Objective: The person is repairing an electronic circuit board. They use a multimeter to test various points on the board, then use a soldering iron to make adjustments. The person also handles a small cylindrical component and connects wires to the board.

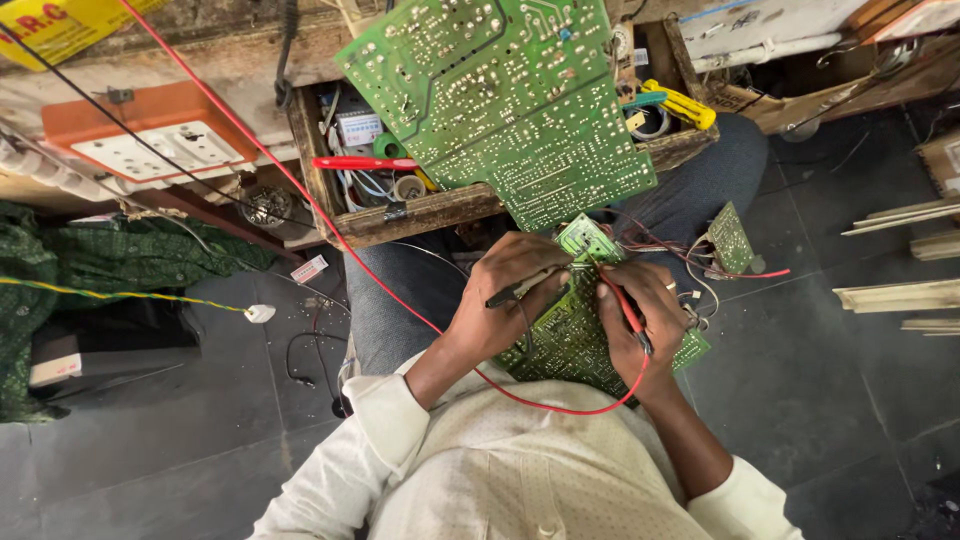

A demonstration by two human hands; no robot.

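Head cam looking straight down, pretty cluttered spot. At the far side there's a wooden tool tray (pixel 430 212) stuffed with bits: a red-handled tool (pixel 362 163) lying across it, a yellow-handled screwdriver (pixel 682 104) over on the right end, coils and small parts I can't make out. A big green circuit board (pixel 500 95) leans over the tray, solder side up, and its near edge hangs right above the hands, crowding the work. Far left sits an orange-and-white switch box (pixel 160 140). A long red wire (pixel 300 190) runs diagonally from far left, down past the left hand, and loops near the chest. A small loose green board (pixel 731 238) hangs off thin wires to the right.

The board being worked on (pixel 570 335) lies on the lap, green, solder side up, dotted with silver joints (mostly hidden under the hands). Left hand (pixel 500 295) has fingers curled, pinching a black probe (pixel 520 290) pen-style. Right hand (pixel 645 320) pinches a red probe (pixel 625 305) the same way, both tips down on the board.
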